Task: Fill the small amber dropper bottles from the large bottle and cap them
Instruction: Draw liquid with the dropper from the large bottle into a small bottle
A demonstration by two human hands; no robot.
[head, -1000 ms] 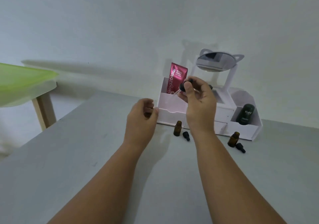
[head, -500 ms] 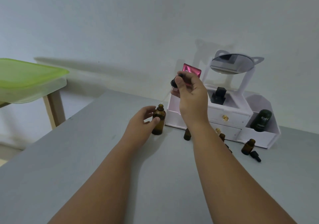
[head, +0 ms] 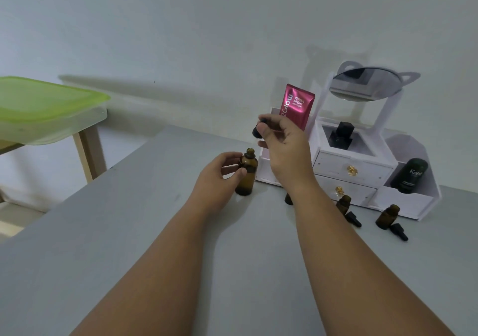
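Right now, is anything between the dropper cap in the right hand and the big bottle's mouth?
Nothing visible. The dropper cap is held just above the large bottle's open mouth; the left hand grips lower down.

small bottle [head: 288, 199] mostly hidden, green lid [head: 38, 100] cropped

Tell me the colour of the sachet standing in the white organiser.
The sachet is glossy magenta with white lettering, seen best in the head view.
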